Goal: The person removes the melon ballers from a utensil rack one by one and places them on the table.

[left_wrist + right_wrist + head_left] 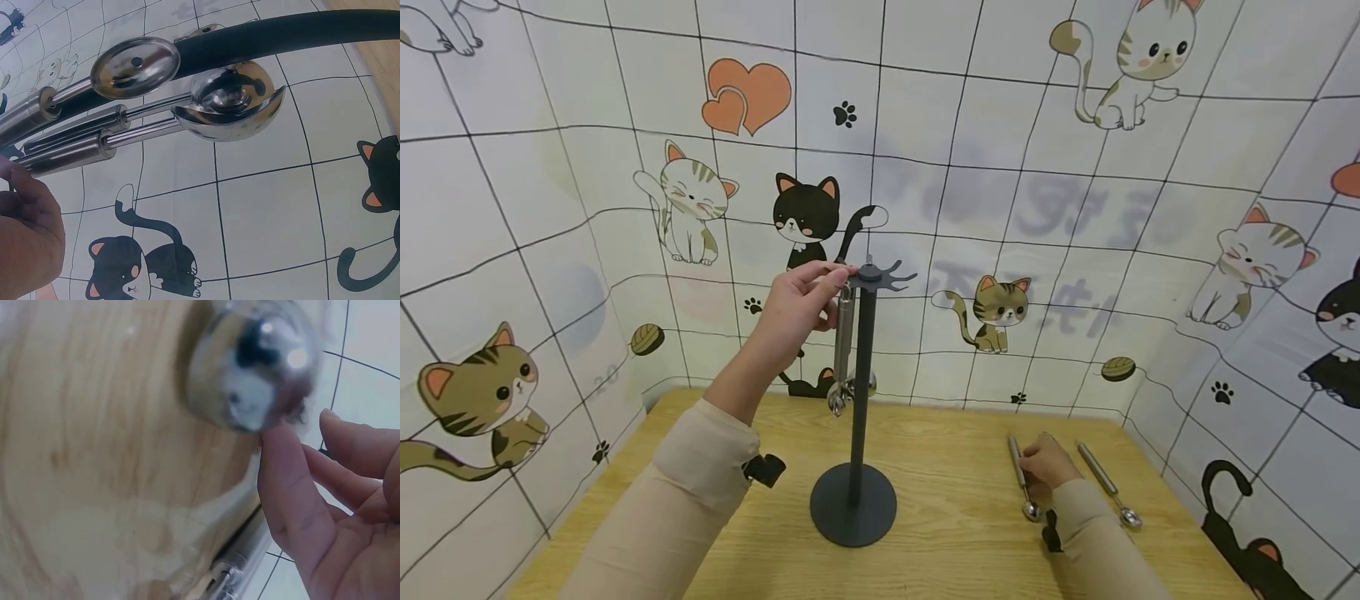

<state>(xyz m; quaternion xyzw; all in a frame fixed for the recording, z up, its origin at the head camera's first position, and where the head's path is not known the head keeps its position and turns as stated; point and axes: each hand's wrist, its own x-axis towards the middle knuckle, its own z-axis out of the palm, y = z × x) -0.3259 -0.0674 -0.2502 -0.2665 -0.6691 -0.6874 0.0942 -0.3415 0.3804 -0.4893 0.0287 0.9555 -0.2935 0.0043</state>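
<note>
A dark grey stand (859,400) with a round base carries several hooks on top. At its left hook, my left hand (797,308) pinches the handle end of a steel scoop (69,153), which hangs bowl down. Two more scoops hang beside it in the left wrist view, one with a hole in its bowl (135,69), the other bowl (228,87) partly hidden. On the table at right, my right hand (1051,462) is at the handle of a lying scoop (1032,510); its fingertips are apart, and contact is partly hidden by the bowl (250,369).
Another steel scoop (1129,518) lies to the right of my right hand. The wooden table (955,500) meets a white cloth backdrop (925,200) with cat drawings behind and on both sides. Dark straps (765,469) sit at both wrists.
</note>
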